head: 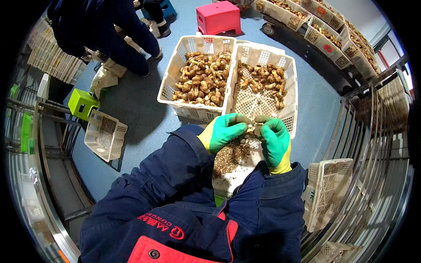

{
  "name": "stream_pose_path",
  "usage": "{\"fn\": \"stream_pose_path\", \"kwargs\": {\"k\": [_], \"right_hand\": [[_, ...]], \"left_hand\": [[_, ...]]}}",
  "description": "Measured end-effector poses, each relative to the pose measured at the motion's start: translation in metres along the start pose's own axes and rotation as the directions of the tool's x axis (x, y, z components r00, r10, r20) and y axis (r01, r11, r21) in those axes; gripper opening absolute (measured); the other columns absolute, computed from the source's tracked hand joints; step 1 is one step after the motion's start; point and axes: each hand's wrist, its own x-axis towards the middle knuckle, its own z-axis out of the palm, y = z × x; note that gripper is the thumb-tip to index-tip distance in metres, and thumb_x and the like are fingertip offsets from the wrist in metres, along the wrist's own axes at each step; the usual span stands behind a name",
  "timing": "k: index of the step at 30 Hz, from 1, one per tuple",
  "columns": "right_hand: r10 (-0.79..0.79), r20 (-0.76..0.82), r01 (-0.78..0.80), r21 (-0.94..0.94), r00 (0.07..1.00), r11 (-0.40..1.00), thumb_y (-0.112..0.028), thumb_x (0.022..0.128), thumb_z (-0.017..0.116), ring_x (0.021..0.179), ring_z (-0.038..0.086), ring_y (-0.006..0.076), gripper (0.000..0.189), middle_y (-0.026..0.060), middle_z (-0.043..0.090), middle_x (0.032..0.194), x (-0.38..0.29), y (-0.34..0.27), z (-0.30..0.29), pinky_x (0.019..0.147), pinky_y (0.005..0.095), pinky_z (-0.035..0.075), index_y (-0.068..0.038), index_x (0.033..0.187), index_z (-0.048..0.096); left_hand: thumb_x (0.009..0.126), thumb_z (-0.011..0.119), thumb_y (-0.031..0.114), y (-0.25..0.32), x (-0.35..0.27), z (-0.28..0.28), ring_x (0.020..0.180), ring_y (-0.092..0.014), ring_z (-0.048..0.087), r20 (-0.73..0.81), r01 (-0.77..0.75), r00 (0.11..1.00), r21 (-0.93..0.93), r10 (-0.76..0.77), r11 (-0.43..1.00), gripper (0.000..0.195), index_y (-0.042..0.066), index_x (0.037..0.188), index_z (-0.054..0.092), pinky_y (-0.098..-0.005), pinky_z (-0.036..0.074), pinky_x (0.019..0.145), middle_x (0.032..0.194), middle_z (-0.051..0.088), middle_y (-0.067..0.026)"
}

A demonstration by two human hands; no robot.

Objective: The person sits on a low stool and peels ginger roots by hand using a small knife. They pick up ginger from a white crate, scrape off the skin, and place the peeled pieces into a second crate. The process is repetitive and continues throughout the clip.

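My left hand (228, 130), in a green-coated glove with a yellow cuff, pinches a small pale-and-brown mushroom (250, 127) between thumb and fingers. Close at its right, my right hand (273, 136), gloved alike, has its fingertips bent around a small pale piece; whether that is a tool or part of a mushroom, I cannot tell. Below both hands, brown trimmings (232, 156) lie on a white surface (223, 184) between my legs. Beyond them stand two white plastic crates: the left crate (184, 107) is heaped with brown mushrooms (205, 79), the right crate (292, 88) holds fewer.
A red stool (218, 18) stands behind the crates. At upper left a co-worker (108, 36) bends over, near a green stool (83, 104) and an empty crate (106, 134). Mushroom-filled crates (325, 41) rest on a wheeled cart at upper right. Metal racks (355, 131) line both sides.
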Motion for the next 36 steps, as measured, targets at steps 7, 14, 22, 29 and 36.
{"fn": "stream_pose_path", "kwargs": {"k": [7,14,22,29,36], "right_hand": [[0.101,-0.034,-0.093,0.178,0.994,0.980,-0.005,0.096,0.061,0.087,0.064,0.0125,0.006,0.0134,0.067,0.115,-0.002,-0.003,0.005,0.083,0.0291,0.055,0.000,0.097,0.061],[-0.005,0.023,0.008,-0.112,1.000,0.994,-0.007,0.093,0.066,0.086,0.060,0.0097,0.008,0.0100,0.068,0.112,-0.001,-0.002,0.001,0.079,0.0258,0.050,0.000,0.097,0.063],[0.062,0.215,0.068,-0.551,0.975,0.832,-0.012,0.089,0.067,0.079,0.063,0.0156,0.014,0.0122,0.069,0.100,0.001,0.014,-0.024,0.069,0.0317,0.051,0.001,0.094,0.066],[0.397,0.397,0.048,-0.754,0.827,0.655,-0.026,0.085,0.067,0.078,0.066,0.0308,0.029,0.0185,0.066,0.082,-0.010,0.013,-0.027,0.072,0.0423,0.051,0.002,0.095,0.065],[0.434,0.388,0.061,-0.798,0.813,0.599,-0.024,0.084,0.067,0.077,0.066,0.0337,0.026,0.0193,0.066,0.082,-0.002,0.008,-0.021,0.070,0.0439,0.051,0.001,0.091,0.065]], "left_hand": [[0.102,0.062,0.018,-0.007,0.006,-0.013,0.075,-0.016,0.064,0.100,0.162,0.986,-0.370,-0.134,0.915,0.024,0.006,0.122,0.058,-0.0264,0.049,0.062,0.095,0.068,-0.0078],[0.102,0.060,0.022,-0.016,0.011,-0.018,0.068,-0.015,0.063,0.157,0.191,0.978,-0.427,-0.136,0.884,0.022,0.006,0.118,0.061,-0.0259,0.048,0.057,0.087,0.068,-0.0074],[0.099,0.063,0.021,0.008,0.039,-0.056,0.069,-0.008,0.060,-0.138,0.054,0.990,0.500,0.018,0.864,0.023,0.004,0.115,0.068,-0.0234,0.048,0.062,0.085,0.066,-0.0007],[0.094,0.070,0.024,-0.002,0.104,-0.189,0.059,-0.014,0.061,-0.309,0.305,0.942,0.620,-0.131,0.723,0.021,0.003,0.097,0.074,-0.0307,0.050,0.055,0.075,0.070,-0.0051],[0.094,0.062,0.036,-0.013,0.141,-0.211,0.075,-0.020,0.068,-0.364,0.157,0.888,0.815,0.282,0.558,0.043,0.001,0.118,0.070,-0.0354,0.053,0.072,0.090,0.074,-0.0104]]}}
